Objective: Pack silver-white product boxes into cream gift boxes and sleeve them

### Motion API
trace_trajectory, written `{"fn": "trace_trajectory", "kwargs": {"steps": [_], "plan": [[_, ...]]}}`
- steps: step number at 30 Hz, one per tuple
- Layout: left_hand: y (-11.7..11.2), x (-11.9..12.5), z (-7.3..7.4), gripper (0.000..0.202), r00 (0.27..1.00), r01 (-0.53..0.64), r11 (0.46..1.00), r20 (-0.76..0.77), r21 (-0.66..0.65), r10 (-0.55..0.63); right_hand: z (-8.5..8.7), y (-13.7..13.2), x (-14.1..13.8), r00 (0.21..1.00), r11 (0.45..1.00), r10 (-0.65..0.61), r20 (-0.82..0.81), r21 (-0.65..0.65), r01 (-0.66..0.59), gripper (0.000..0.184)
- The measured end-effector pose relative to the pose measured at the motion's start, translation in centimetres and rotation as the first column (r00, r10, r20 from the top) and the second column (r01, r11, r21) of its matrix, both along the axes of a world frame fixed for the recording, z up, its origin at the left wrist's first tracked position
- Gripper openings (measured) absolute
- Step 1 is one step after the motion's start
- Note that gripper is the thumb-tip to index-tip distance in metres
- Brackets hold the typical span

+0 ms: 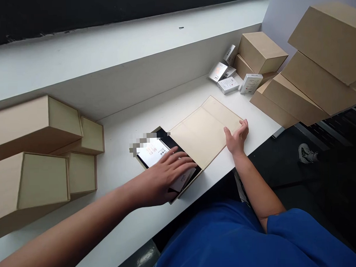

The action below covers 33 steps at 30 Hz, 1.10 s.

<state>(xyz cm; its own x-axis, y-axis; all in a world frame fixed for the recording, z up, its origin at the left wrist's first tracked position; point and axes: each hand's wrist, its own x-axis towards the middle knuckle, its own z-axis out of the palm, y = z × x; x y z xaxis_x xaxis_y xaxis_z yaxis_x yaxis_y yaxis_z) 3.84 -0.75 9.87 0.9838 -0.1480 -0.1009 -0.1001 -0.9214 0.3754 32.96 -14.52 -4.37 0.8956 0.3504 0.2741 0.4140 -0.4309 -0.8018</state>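
A cream presentation box (202,170) lies opened out on the white table, its lid (201,128) folded back to the right. Inside the black interior sits a small white carton (152,152) with printed text. My left hand (170,172) rests over a second small carton (184,180) in the box's near part, fingers spread and stretched out. The palm and fingers hide part of that carton. My right hand (238,137) is at the lid's right corner, thumb on the inner face and fingers curled at the edge. A blurred patch covers the box's far left rim.
Several closed cream boxes (42,185) are stacked at the left. More tan boxes (316,74) are piled at the right, some jutting past the table edge. Several small silvery cartons (229,85) lie by the back wall. A person's shoe (307,154) shows on the dark floor.
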Motion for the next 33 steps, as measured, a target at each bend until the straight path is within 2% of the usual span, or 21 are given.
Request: {"fn": "trace_trajectory", "kwargs": {"steps": [3, 5, 7, 9, 13, 19, 25, 30, 33], "plan": [[1.2, -2.1, -0.1, 0.089, 0.969, -0.246, 0.969, 0.022, 0.039, 0.245, 0.1, 0.1, -0.1, 1.000, 1.000, 0.006, -0.015, 0.003, -0.006, 0.064], [1.4, -3.2, -0.4, 0.100, 0.919, -0.395, 0.917, 0.024, 0.064, 0.394, 0.2, 0.1, -0.2, 1.000, 1.000, 0.009, -0.026, -0.004, -0.010, 0.063], [0.9, -3.7, -0.7, 0.104, 0.875, -0.483, 0.870, 0.015, 0.102, 0.484, 0.3, 0.2, -0.2, 1.000, 1.000, 0.007, -0.031, -0.008, -0.007, 0.064], [-0.1, -3.8, -0.8, 0.102, 0.859, -0.506, 0.850, -0.002, 0.148, 0.512, 0.4, 0.2, -0.3, 1.000, 1.000, 0.007, -0.030, -0.006, -0.007, 0.064], [-2.2, -3.1, -1.1, 0.095, 0.868, -0.471, 0.863, -0.079, 0.184, 0.490, 0.5, 0.2, -0.4, 1.000, 1.000, 0.012, -0.017, -0.010, -0.012, 0.063], [-3.8, -1.8, -1.2, 0.096, 0.837, -0.514, 0.832, -0.087, 0.208, 0.539, 0.6, 0.2, -0.4, 1.000, 1.000, 0.018, -0.018, -0.012, -0.018, 0.064], [-5.5, 0.3, -1.0, 0.094, 0.703, -0.671, 0.715, -0.137, 0.199, 0.698, 0.5, 0.2, -0.4, 1.000, 1.000, 0.011, -0.028, 0.008, -0.011, 0.066], [-5.9, 0.3, -1.8, 0.090, 0.588, -0.808, 0.589, -0.044, 0.028, 0.808, 0.3, 0.2, -0.2, 0.998, 0.999, 0.010, -0.057, 0.047, -0.007, 0.071], [-6.4, 0.3, -2.0, 0.090, 0.541, -0.841, 0.540, -0.045, -0.021, 0.840, 0.3, 0.2, -0.1, 0.998, 0.998, 0.003, -0.065, 0.063, 0.001, 0.071]]}}
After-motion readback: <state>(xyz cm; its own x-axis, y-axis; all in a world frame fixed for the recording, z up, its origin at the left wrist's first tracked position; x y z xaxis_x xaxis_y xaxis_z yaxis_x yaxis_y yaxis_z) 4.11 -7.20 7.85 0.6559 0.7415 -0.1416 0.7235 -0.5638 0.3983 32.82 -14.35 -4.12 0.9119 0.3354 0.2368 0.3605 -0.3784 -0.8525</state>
